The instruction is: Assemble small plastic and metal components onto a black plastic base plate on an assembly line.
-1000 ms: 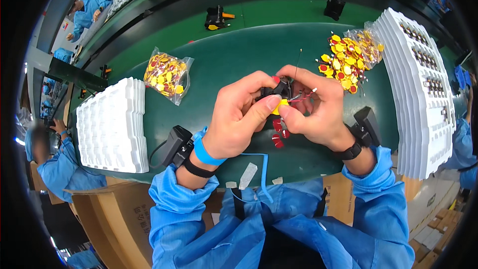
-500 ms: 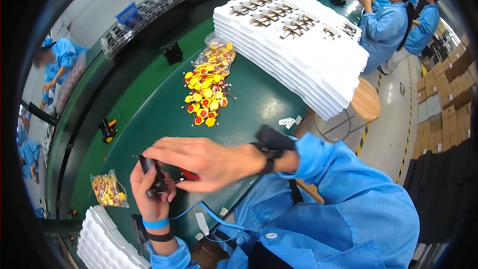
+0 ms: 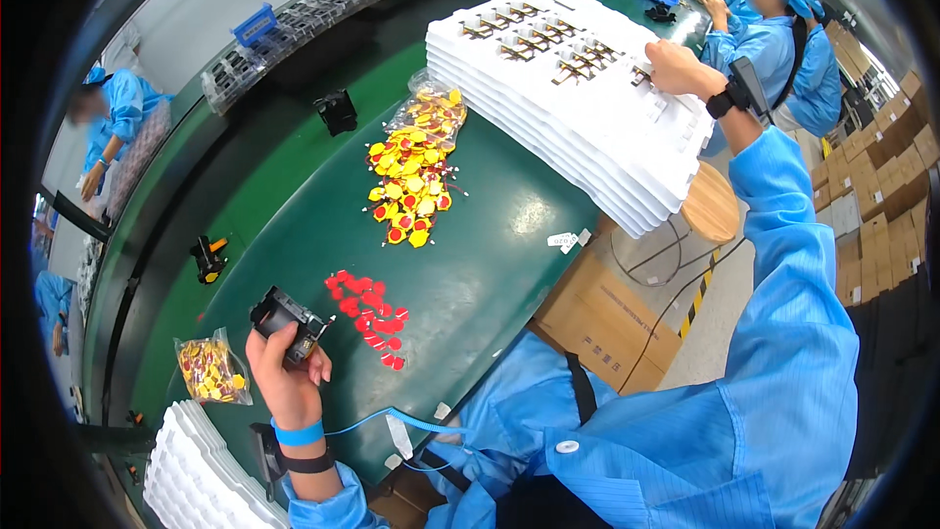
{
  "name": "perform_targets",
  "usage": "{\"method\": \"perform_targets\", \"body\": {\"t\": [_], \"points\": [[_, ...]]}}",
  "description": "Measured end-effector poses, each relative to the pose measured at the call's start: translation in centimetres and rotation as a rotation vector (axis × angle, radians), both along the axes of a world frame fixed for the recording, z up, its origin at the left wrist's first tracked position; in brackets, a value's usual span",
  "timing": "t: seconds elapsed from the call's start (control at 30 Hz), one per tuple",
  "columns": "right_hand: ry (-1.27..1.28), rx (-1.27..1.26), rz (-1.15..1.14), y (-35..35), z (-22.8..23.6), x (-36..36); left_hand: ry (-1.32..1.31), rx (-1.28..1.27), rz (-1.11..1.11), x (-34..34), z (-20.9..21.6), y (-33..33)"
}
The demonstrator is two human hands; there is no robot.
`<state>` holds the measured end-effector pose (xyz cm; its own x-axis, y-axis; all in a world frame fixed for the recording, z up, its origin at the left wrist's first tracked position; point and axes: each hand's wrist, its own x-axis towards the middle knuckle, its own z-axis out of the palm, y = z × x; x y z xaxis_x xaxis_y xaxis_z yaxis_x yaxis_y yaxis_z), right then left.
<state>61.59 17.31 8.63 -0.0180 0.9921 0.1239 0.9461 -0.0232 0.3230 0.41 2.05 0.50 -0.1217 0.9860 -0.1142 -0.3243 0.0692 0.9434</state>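
My left hand [image 3: 284, 372] is wrapped round a black plastic housing [image 3: 282, 312], tilted above the green table, with the thumb across its face. A blue wrist strap circles that wrist. At the far right, my right hand [image 3: 678, 69] reaches over a stack of white foam trays [image 3: 636, 142]. Its fingers are closed at a pocket of the top tray, and what they grip is hidden. Several small dark-and-metal parts [image 3: 587, 61] sit in other pockets. Red discs [image 3: 368, 306] lie loose beside the housing. Farther off is a heap of yellow and red discs with leads [image 3: 411, 176].
A clear bag of similar discs [image 3: 211, 369] lies at the left edge, near more white trays [image 3: 201, 470]. A conveyor [image 3: 255, 167] runs behind, carrying black housings. A round wooden stool [image 3: 711, 204] and a cardboard box [image 3: 612, 318] stand right. Co-workers in blue sit beyond.
My right hand has left the housing and swung up and right to the top tray. The red discs on the table are uncovered. My left hand still holds the housing, now turned more flat.
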Motion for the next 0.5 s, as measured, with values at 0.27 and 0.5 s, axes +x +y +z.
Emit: {"method": "perform_targets", "body": {"t": [0.27, 0.5], "points": [[0.008, 0.019, -0.013, -0.5, 0.9, -1.9, 0.02, -0.019, 0.063, 0.4, -0.2, -0.8], [-0.132, -0.051, 0.059, 0.8, 0.5, -1.9, 0.038, 0.003, 0.054, 1.1, 0.6, -1.2]]}}
